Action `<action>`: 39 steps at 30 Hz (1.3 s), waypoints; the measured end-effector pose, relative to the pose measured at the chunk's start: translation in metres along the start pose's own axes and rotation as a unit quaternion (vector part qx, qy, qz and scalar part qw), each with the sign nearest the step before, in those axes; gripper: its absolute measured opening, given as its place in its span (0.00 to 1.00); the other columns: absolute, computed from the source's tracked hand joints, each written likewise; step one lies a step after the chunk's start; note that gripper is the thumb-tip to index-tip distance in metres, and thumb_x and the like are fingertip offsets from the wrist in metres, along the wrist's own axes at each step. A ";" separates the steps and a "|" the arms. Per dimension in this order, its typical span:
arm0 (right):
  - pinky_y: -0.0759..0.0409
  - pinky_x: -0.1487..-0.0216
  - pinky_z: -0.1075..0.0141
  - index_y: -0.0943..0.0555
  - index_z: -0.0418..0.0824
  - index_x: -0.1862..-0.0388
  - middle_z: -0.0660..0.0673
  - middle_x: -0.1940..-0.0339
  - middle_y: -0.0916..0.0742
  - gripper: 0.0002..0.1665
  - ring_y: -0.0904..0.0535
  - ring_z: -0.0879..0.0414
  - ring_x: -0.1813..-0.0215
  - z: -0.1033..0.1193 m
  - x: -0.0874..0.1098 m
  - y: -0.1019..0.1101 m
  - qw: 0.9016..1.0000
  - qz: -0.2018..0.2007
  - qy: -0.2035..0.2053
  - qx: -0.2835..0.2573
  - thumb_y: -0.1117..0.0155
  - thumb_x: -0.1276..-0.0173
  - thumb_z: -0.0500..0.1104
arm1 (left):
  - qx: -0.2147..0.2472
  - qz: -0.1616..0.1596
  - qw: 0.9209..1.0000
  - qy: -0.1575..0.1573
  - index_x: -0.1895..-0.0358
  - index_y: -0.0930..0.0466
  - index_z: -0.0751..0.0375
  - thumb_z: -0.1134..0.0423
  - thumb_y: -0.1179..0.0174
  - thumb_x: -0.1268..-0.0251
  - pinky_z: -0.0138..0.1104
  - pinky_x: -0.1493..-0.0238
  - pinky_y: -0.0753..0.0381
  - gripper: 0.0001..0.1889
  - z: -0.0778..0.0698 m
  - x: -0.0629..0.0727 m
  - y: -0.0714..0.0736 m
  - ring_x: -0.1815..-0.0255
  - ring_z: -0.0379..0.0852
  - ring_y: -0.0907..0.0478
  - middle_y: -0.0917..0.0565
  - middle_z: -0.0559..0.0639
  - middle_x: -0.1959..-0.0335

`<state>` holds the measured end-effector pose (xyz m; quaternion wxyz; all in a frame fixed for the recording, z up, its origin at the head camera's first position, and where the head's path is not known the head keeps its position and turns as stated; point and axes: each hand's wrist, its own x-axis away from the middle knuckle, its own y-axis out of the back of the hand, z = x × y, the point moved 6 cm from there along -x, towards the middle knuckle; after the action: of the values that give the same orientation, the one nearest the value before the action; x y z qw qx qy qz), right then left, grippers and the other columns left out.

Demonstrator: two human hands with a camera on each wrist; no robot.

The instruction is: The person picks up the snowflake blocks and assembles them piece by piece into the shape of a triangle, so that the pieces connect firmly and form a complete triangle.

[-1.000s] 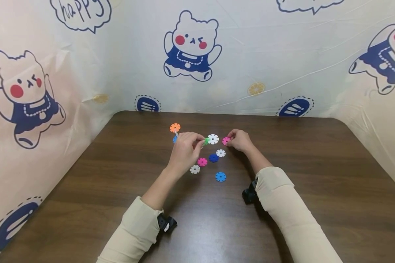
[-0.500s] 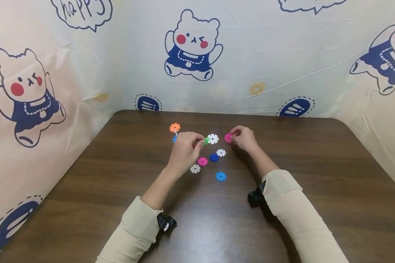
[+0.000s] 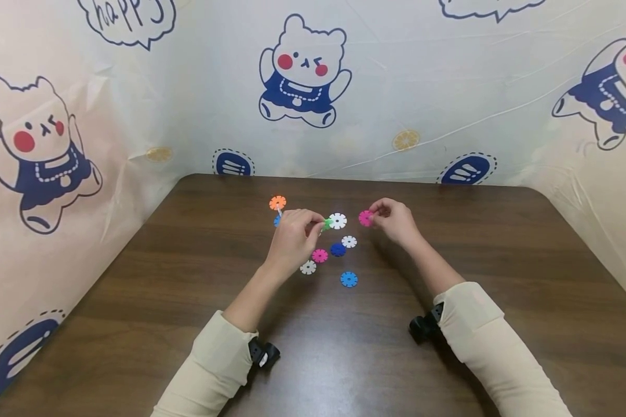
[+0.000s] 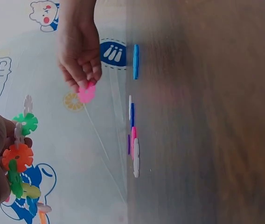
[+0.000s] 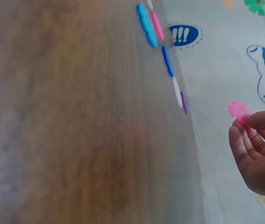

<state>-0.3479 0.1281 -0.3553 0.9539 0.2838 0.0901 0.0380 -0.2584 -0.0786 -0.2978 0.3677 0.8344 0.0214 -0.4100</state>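
Observation:
My left hand [image 3: 294, 237] grips a chain of linked plastic snowflake discs above the table. At its right end are a green disc [image 3: 327, 224] and a white disc [image 3: 337, 220]; an orange disc [image 3: 277, 202] shows at the far left end. The left wrist view reveals another orange disc [image 4: 18, 156] and a yellow disc [image 4: 30, 190] in the chain, partly covered by fingers. Between thumb and fingertips, my right hand [image 3: 396, 223] pinches a single pink disc [image 3: 364, 218], held apart from the chain's white end.
Loose discs lie flat on the brown table [image 3: 198, 289]: a white one [image 3: 349, 241], a dark blue one [image 3: 338, 249], a pink one [image 3: 320, 255], another white one [image 3: 308, 267] and a light blue one [image 3: 349, 279]. A purple disc [image 5: 184, 102] shows in the wrist views.
My right hand has drawn away to the right and slightly up in the head view, carrying the pink disc, so its gap to the chain has widened. My left hand stays put.

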 end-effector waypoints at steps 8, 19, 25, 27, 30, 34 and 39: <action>0.23 0.67 0.72 0.22 0.29 0.58 0.36 0.65 0.19 0.10 0.24 0.50 0.65 0.030 0.016 0.008 0.998 0.001 0.044 -0.052 0.37 0.38 0.32 | -0.005 0.006 1.000 -0.003 0.68 0.20 0.66 0.71 0.37 0.44 0.39 0.53 0.30 0.02 0.000 0.001 -0.001 0.71 0.44 0.25 0.18 0.51 0.73; 0.21 0.61 0.70 0.26 0.27 0.59 0.34 0.63 0.20 0.10 0.21 0.47 0.64 0.046 0.037 0.007 0.990 -0.002 0.080 -0.120 0.39 0.38 0.31 | 0.003 0.016 1.000 0.004 0.68 0.19 0.66 0.71 0.36 0.44 0.38 0.53 0.30 0.03 0.001 0.000 -0.004 0.72 0.43 0.27 0.18 0.52 0.73; 0.20 0.58 0.60 0.29 0.26 0.60 0.34 0.62 0.20 0.09 0.19 0.42 0.63 0.047 0.042 0.002 0.980 0.011 0.083 -0.182 0.40 0.39 0.27 | 0.009 0.021 1.000 0.010 0.67 0.19 0.66 0.71 0.37 0.44 0.39 0.52 0.30 0.02 0.000 0.001 -0.004 0.73 0.43 0.28 0.18 0.52 0.73; 0.20 0.59 0.63 0.29 0.26 0.60 0.35 0.63 0.20 0.09 0.19 0.42 0.63 0.048 0.043 0.002 0.978 0.012 0.088 -0.186 0.40 0.39 0.27 | 0.014 0.020 1.000 0.011 0.67 0.19 0.67 0.71 0.37 0.44 0.39 0.51 0.30 0.02 -0.001 0.001 -0.004 0.73 0.44 0.28 0.18 0.52 0.72; 0.20 0.59 0.62 0.29 0.26 0.60 0.35 0.63 0.20 0.10 0.19 0.41 0.62 0.050 0.043 0.001 0.976 0.017 0.097 -0.195 0.41 0.39 0.26 | 0.021 0.019 1.000 0.007 0.67 0.19 0.67 0.71 0.37 0.44 0.39 0.51 0.31 0.02 -0.002 0.001 -0.005 0.73 0.43 0.28 0.18 0.52 0.73; 0.21 0.57 0.57 0.29 0.26 0.61 0.36 0.64 0.20 0.09 0.19 0.42 0.62 0.052 0.043 0.000 0.973 0.023 0.105 -0.205 0.41 0.39 0.26 | 0.032 0.019 0.999 0.004 0.67 0.19 0.67 0.72 0.37 0.44 0.38 0.52 0.31 0.02 -0.003 0.001 -0.006 0.72 0.43 0.29 0.18 0.51 0.73; 0.20 0.58 0.60 0.28 0.27 0.61 0.36 0.65 0.20 0.08 0.20 0.50 0.65 0.053 0.042 -0.001 0.975 0.016 0.120 -0.187 0.40 0.38 0.28 | 0.040 0.016 0.999 0.012 0.67 0.19 0.68 0.72 0.38 0.43 0.39 0.54 0.30 0.02 -0.004 0.001 -0.005 0.70 0.45 0.29 0.18 0.51 0.73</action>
<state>-0.2966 0.1037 -0.3185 0.9715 0.0952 0.1909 0.1034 -0.2567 -0.0727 -0.3000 0.3402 0.8535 -0.0044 -0.3947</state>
